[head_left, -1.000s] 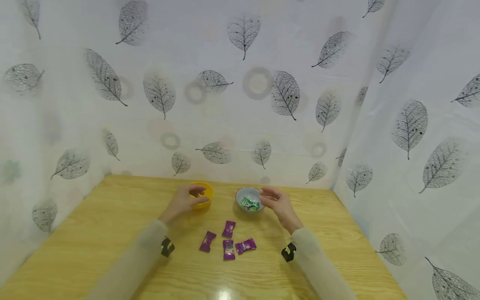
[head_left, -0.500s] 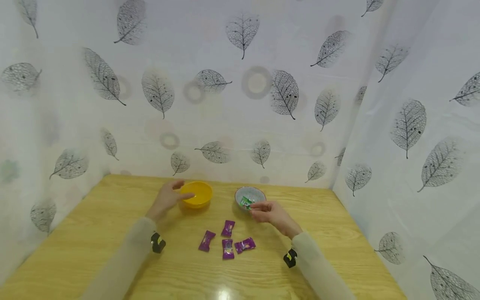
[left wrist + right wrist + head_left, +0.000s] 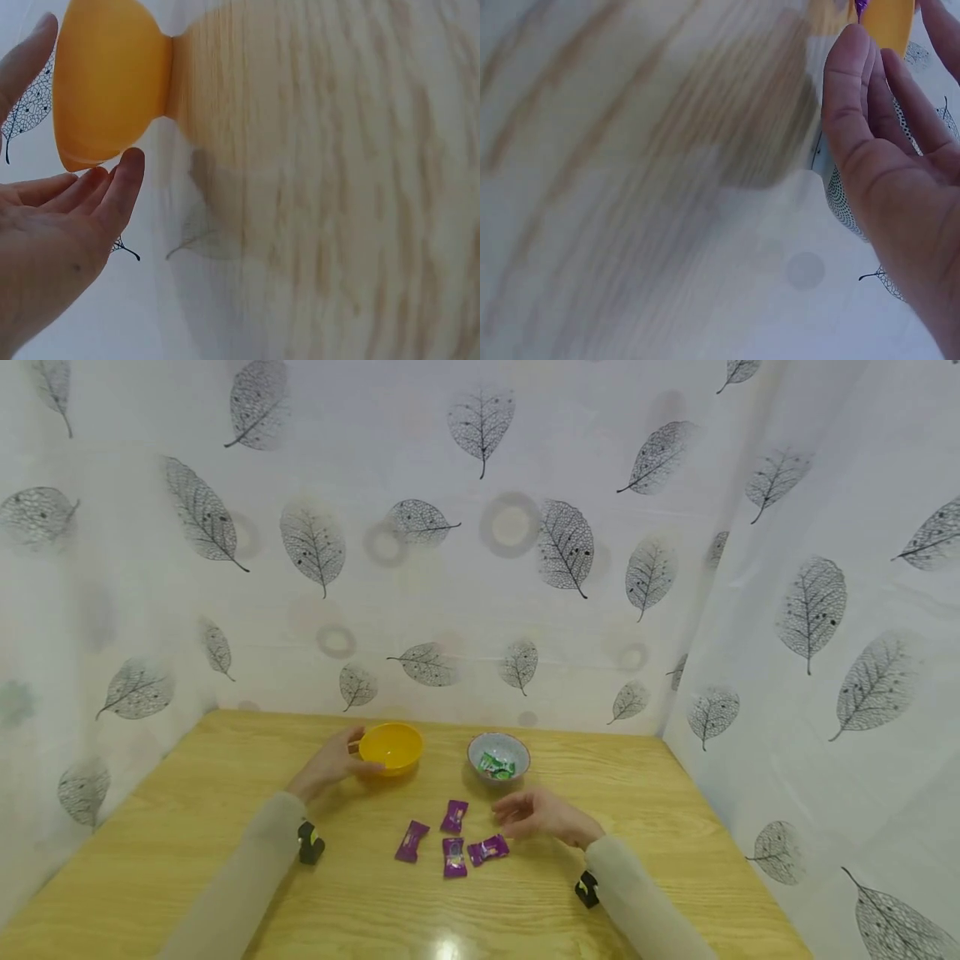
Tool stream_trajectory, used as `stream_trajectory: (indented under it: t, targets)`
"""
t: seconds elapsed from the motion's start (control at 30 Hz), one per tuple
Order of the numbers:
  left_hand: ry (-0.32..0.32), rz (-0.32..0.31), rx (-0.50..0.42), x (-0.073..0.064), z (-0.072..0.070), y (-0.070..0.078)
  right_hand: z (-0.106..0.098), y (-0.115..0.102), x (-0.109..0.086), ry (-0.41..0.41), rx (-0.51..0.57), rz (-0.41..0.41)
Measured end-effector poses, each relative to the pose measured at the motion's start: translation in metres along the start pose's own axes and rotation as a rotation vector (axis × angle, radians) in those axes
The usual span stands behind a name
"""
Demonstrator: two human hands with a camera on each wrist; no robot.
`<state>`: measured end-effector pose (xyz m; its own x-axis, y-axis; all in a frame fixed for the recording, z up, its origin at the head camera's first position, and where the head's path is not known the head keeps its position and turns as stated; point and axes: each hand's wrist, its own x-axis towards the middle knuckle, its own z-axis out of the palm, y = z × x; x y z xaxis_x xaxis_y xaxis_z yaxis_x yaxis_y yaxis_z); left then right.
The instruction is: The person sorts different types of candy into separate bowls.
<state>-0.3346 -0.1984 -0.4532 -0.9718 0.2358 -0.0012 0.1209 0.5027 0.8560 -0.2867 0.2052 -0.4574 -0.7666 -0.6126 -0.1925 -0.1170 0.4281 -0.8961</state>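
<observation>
- Left hand (image 3: 330, 764): at the left side of the yellow bowl (image 3: 392, 745), thumb toward the near side, other fingers toward the far side; fingers mostly straight, not curled round it; whether fingertips touch the bowl, cannot tell.
- Right hand (image 3: 543, 817): fingers loose and slightly bent, no object seen in them; it hangs in front of the white bowl (image 3: 498, 743), fingertips just beside the right purple packet (image 3: 488, 849); contact with it, cannot tell.
- Purple packets, four in all, on the table (image 3: 360, 902) nearer the wearer than both bowls; far packet (image 3: 453, 816), left packet (image 3: 412, 841), near packet (image 3: 454, 857) close beside the right one.
- Yellow bowl upright, left of the white one, a gap between; white bowl upright, reddish rim, green packets (image 3: 497, 767) inside.
- Pale sleeves (image 3: 247, 868) on both arms; black device (image 3: 310, 843) at left wrist, another (image 3: 587, 889) at right.
- Behind: white curtain (image 3: 420, 602), dark leaf prints.
</observation>
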Motion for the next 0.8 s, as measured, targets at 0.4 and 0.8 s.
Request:
stream_trajectory:
  t: [0.4,0.8]
  targets:
    - [-0.043,0.078,0.028,0.008,0.001,-0.007,0.009,-0.002,0.001,-0.02,-0.091,0.023]
    - [-0.056,0.061,-0.022,0.008,0.005,-0.006,0.015,-0.002,0.003,-0.006,-0.305,0.015]
